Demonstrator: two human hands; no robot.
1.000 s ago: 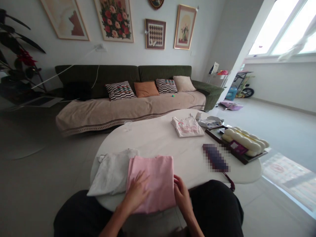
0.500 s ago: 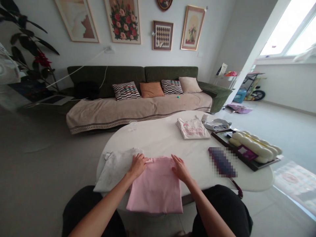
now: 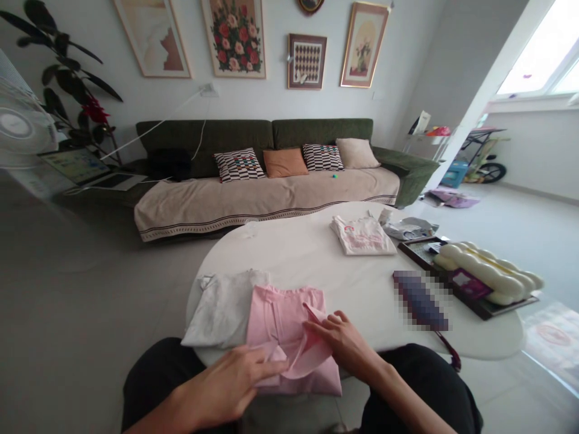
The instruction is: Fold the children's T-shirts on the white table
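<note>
A folded pink garment (image 3: 289,301) lies on the near side of the white table, its lower part reaching over the front edge. With thumb and fingers, my right hand (image 3: 346,340) grips a raised flap at the garment's right side. My left hand (image 3: 242,377) is closed on a turned-up fold at the lower left, index finger stretched across the cloth. The flap between the hands stands open like a pocket. To the left a light grey garment (image 3: 221,307) is spread out, its right edge touching or under the pink one; I cannot tell which.
The oval white table (image 3: 280,253) carries a folded white printed T-shirt (image 3: 365,236), a silver packet (image 3: 411,228), a blurred-out dark object (image 3: 420,301) with a strap, and a tray (image 3: 482,307) holding a cream puffy item (image 3: 488,271). Behind stands a green sofa (image 3: 208,141).
Both hands have come down from the pink garment's far edge toward me. They now lift folds of it, where it lay flat before. The view has shifted slightly left.
</note>
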